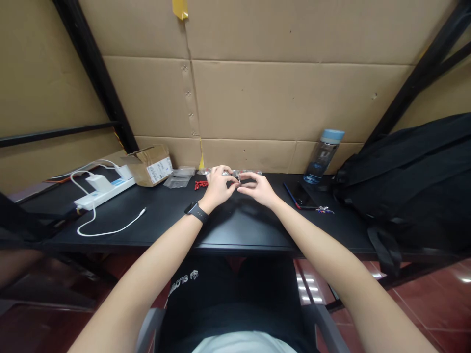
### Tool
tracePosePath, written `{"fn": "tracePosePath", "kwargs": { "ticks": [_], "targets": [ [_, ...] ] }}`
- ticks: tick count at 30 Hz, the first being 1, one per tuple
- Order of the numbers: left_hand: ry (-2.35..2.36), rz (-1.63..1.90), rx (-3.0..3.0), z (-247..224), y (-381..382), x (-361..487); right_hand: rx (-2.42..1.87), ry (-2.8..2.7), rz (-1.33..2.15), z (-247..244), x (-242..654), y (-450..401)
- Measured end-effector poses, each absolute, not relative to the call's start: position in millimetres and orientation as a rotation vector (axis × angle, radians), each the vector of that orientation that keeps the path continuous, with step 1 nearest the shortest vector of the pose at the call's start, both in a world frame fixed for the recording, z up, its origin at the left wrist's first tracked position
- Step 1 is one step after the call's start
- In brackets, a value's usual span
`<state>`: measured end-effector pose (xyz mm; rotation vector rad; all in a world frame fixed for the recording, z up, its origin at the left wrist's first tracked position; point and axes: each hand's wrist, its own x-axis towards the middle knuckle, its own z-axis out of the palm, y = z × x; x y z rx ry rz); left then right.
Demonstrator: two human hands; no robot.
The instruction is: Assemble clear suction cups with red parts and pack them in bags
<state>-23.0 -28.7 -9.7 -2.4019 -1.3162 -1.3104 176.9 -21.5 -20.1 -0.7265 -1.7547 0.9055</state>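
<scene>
Above the black table, my left hand [220, 188] and my right hand [258, 189] meet fingertip to fingertip. Between them is a small, thin, shiny item [240, 181], too small to make out; the fingers of both hands are pinched round it. A dark watch is on my left wrist. Red small pieces [200, 185] lie in a pile just left of my left hand. Behind my hands, clear packets [250, 172] with small contents lie along the back of the table, partly hidden by my fingers.
On the left stand an open cardboard box [149, 165], clear bags [180, 177] and a white power strip [105, 194] with a cable. To the right are a phone [302, 195], a blue pen [291, 195], a water bottle [323, 157] and a black backpack [415, 181].
</scene>
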Motion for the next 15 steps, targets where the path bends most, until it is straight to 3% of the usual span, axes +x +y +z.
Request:
{"fn": "tracePosePath", "kwargs": {
  "ticks": [11,15],
  "targets": [
    [-1.434,-1.493,-2.417,-7.5,-28.6,-22.1,-0.714,-1.727,0.928,-20.4,173.7,-22.7],
    [-1.421,-1.414,-2.447,-8.5,-28.3,-23.1,-0.735,-1.712,0.906,-20.4,172.7,-23.9]
  ]
}}
